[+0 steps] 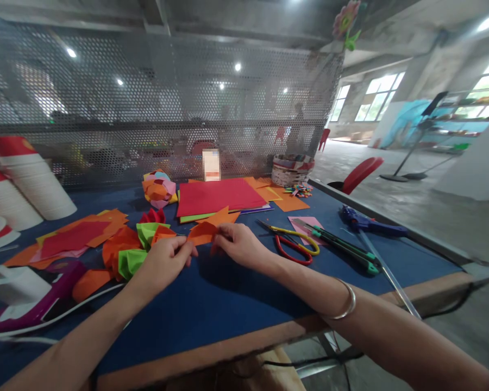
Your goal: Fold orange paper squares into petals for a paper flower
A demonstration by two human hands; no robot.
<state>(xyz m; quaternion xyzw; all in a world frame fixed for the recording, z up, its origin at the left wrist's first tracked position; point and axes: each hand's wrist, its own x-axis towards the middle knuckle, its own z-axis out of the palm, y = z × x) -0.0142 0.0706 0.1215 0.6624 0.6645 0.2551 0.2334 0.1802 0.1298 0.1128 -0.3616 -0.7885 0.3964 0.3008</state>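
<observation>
An orange piece of paper, pointed at its far end, is held up over the blue tabletop. My left hand pinches its left edge, and the fingers of my right hand close on its right side. Just beyond my left hand lie folded paper pieces: an orange one, a green one and a red one. Right of my right hand rest scissors with one red and one yellow handle loop. A green and black utility knife lies beside them, partly over a pink sheet.
Red paper tops a stack at the back, near a paper ball and a woven basket. A blue glue gun lies right. Stacked paper cups and a purple-white iron with its cord occupy the left.
</observation>
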